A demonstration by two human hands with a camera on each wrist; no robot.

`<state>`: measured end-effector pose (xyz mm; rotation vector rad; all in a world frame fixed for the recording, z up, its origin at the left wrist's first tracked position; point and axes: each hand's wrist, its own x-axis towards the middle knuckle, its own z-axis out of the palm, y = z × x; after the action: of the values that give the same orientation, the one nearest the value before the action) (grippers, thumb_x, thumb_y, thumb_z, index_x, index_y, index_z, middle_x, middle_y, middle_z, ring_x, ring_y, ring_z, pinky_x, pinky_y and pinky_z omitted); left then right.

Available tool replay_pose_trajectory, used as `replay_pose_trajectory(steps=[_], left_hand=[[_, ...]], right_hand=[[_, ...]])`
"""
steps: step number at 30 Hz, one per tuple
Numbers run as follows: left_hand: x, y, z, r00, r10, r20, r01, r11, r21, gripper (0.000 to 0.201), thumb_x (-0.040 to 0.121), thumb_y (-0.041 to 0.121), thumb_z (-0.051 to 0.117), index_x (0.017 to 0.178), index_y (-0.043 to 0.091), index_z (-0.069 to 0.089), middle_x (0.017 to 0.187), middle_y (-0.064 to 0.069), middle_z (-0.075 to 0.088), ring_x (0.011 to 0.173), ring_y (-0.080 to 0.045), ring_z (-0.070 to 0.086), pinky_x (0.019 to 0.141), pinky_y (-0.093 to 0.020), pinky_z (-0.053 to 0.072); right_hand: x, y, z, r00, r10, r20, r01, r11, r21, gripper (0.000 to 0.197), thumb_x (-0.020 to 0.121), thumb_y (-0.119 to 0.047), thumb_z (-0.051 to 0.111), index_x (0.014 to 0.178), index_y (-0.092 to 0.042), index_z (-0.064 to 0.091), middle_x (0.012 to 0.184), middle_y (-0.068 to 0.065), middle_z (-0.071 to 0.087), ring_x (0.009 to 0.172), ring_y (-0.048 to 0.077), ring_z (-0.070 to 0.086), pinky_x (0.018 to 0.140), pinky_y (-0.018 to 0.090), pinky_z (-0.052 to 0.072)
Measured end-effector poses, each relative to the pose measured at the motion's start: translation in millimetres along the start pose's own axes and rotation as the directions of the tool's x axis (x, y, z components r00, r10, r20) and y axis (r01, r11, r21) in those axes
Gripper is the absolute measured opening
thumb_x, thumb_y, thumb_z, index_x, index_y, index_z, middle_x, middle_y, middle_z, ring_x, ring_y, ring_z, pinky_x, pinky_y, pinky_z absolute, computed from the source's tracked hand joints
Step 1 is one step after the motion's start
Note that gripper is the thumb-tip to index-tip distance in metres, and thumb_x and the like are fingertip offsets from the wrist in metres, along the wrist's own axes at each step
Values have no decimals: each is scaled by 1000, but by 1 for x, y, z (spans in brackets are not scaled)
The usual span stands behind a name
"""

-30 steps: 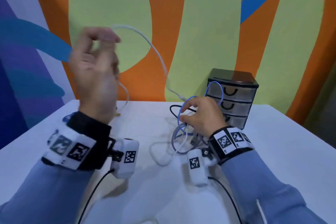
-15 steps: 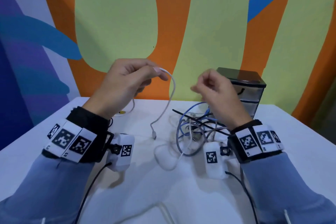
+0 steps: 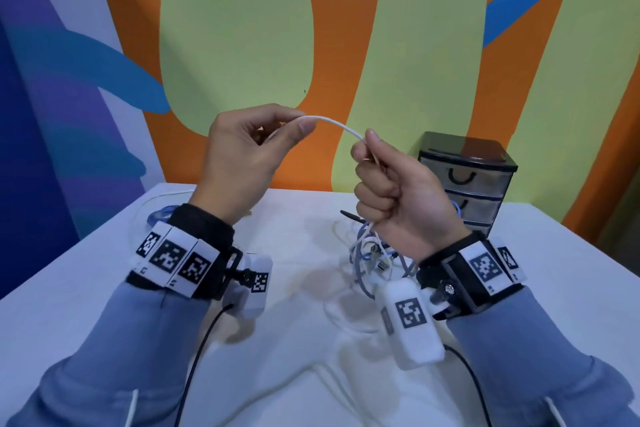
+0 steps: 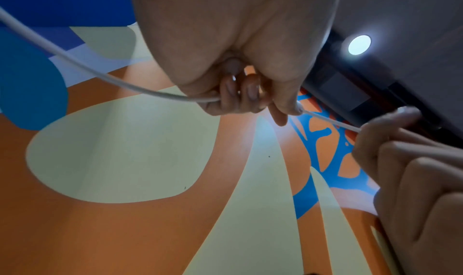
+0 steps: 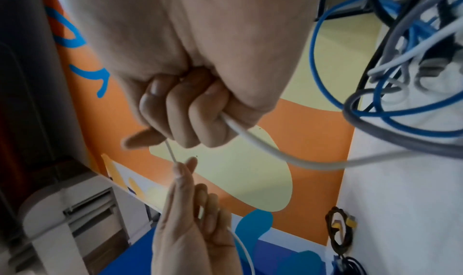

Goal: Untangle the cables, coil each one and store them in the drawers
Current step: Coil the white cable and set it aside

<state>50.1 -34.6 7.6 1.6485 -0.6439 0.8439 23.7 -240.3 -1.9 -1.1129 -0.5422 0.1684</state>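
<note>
Untangling step: left hand point(image 3: 239, 156) pinches white cable point(image 3: 332, 123), right hand point(image 3: 398, 198) fists round it above worktop point(image 3: 86, 288) tangle point(image 3: 374, 253). Next, prob.: draw it free w/o snagging, then coil.

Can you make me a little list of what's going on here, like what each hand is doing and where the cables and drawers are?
left hand: pinches the white cable, raised above the table
right hand: grips the same white cable in a fist
white cable: stretched in a short arc between both hands, runs down to the tangle
tangle: blue, grey and white cables on the table, under the right hand
drawers: three, all closed, at the table's far right
stage: untangling; nothing coiled in the hands yet
</note>
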Motion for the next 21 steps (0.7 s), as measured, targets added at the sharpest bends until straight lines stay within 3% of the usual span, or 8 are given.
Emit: replay_pose_trajectory(steps=[3,6,9,11,14,17,19,21], left_hand=[[0,-20,1,996,-82,39,76,988,135,26,102,48,68,103,26,83,73,-16,55,67,-16,39,62,-34,31],[-7,-28,9,965,-164,204,78,924,374,33,107,49,57,105,25,79,63,6,38,61,-14,34,60,-37,29],[-13,-22,20,884,-238,403,10,870,493,32,111,41,52,107,20,75,57,5,38,59,-17,36,59,-38,31],[-16,-15,28,820,-273,503,-27,859,511,34,112,36,50,95,13,69,59,2,46,59,-19,40,59,-39,30],[-21,-6,35,766,-290,573,-89,836,542,38,112,33,49,82,12,59,60,-1,50,58,-15,44,58,-38,27],[-24,3,36,752,-267,603,-171,804,570,43,111,37,50,72,21,49,55,2,44,57,-14,41,60,-41,24],[-25,9,34,737,-246,629,-198,812,549,45,110,41,52,70,21,50,53,-1,45,55,-15,43,58,-41,28],[-25,15,32,732,-209,648,-214,833,510,46,107,45,57,68,20,55,53,0,49,54,-15,44,58,-40,34]], right_hand=[[6,-6,0,999,-37,-1,37,997,67,37,106,-36,44,106,-16,75,56,-6,10,47,10,5,44,23,6],[18,-9,-5,995,-92,-31,94,993,69,42,110,-34,40,132,-10,66,57,-5,13,48,8,6,44,22,8],[28,-4,-9,985,-146,-93,146,989,0,43,111,-32,42,142,-6,60,56,-7,22,47,7,11,44,22,10],[31,3,-11,972,-186,-146,181,982,-51,42,112,-28,43,143,-4,57,57,-6,35,45,5,18,43,21,13],[33,13,-12,938,-259,-230,236,964,-121,40,112,-21,43,144,0,53,70,2,64,45,7,43,45,17,34],[31,21,-10,902,-353,-249,306,929,-207,43,114,-22,40,150,0,45,91,18,77,78,23,76,71,21,59],[31,24,-10,882,-405,-241,344,902,-259,45,114,-22,38,155,-2,39,108,22,77,102,29,77,89,27,60],[28,27,-11,880,-412,-238,323,885,-337,45,114,-21,37,156,-4,38,110,21,76,105,26,76,90,28,60]])
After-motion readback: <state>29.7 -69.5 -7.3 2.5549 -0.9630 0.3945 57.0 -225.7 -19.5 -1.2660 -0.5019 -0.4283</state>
